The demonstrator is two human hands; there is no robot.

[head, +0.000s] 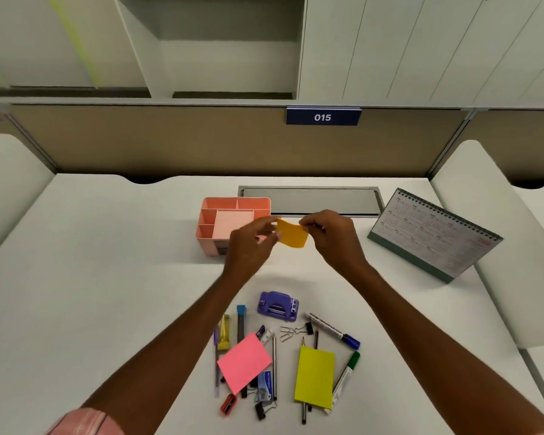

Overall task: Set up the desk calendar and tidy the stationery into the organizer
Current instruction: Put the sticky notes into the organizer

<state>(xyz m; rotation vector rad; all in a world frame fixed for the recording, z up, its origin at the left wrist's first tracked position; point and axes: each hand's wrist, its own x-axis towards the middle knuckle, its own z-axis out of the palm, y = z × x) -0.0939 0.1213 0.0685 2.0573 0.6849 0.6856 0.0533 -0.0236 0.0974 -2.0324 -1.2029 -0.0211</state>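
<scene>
- Left hand [252, 243] pinches the left edge of an orange sticky note [292, 232] between thumb and fingertips. It is raised just in front of the pink organizer [208, 227], which sits toward the back middle of the tabletop [107, 277].
- Right hand [330, 237] pinches the note's upper right corner, its other fingers curled.
- At the right, the desk calendar [434, 233] stands tent-wise, well apart from the organizer.
- Nearer the person, loose stationery lies scattered:
  - a pink note pad [244, 361] lying over pens
  - a purple hole punch [278, 306]
  - a yellow-green pad [315, 375] lying over pencils
  - a blue-capped marker [333, 329]
  - a green-capped marker [346, 376]
</scene>
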